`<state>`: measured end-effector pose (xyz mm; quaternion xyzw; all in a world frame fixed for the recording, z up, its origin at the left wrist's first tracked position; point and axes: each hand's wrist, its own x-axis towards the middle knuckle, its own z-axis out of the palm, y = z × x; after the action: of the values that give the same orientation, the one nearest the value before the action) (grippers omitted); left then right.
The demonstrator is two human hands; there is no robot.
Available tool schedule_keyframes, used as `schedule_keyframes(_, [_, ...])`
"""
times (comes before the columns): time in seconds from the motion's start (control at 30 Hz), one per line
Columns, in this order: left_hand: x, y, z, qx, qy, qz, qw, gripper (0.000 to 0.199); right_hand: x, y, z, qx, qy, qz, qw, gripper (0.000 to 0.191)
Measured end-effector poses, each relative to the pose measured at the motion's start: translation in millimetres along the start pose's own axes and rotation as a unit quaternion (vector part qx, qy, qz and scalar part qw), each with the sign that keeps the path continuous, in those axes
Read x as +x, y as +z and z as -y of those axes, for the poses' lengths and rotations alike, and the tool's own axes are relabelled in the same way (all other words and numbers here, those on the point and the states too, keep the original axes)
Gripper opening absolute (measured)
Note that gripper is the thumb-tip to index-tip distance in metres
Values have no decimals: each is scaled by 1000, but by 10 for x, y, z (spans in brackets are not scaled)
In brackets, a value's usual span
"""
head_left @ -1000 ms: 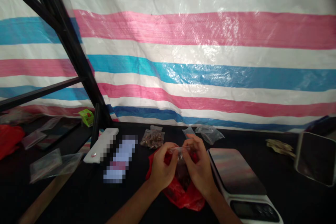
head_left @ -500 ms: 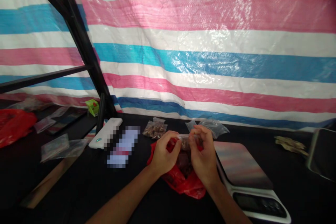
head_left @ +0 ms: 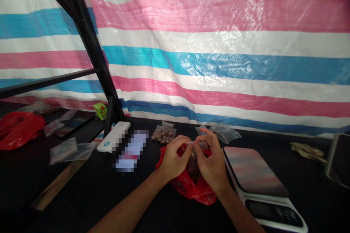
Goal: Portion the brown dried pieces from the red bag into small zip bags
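Between my two hands is a small clear zip bag (head_left: 193, 153) with brown pieces inside, held up by its top edge. My left hand (head_left: 176, 158) pinches the left part of that edge between thumb and forefinger. On the right part of the edge, my right hand (head_left: 212, 160) is pinched too, its other fingers partly raised. Right below lies an opened red plastic bag (head_left: 201, 191) holding dark brown pieces; my wrists and hands cover some of it. Just past my left hand sit filled small zip bags (head_left: 164, 133) of the same brown pieces.
A kitchen scale (head_left: 255, 171) stands right of my right hand. Behind are empty clear bags (head_left: 225, 133). Leftward lie a white power bank (head_left: 113, 137), a blurred-out phone-like item (head_left: 132, 151), more clear bags (head_left: 72, 151) and another red bag (head_left: 22, 129). A black metal frame (head_left: 90, 40) rises at left.
My thumbs have come closer together along the top edge of the small zip bag. The whole view has shifted slightly, so things appear a little further right.
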<state>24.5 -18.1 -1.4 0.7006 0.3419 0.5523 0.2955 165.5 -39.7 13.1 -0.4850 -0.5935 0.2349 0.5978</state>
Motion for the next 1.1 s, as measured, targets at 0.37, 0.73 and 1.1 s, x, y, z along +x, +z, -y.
schedule_keyframes(0.37, [-12, -11, -7, 49, 21, -26, 998, 13, 30, -13, -77, -42, -19, 9, 999, 44])
schedule_keyframes(0.73, [15, -72, -46, 20, 6, -3, 1000, 18, 27, -18, -81, -52, -41, -42, 997, 35])
schedule_keyframes(1.1, [71, -17, -56, -213, -201, -74, 953, 33, 111, -85, -98, -196, -77, -119, 970, 29])
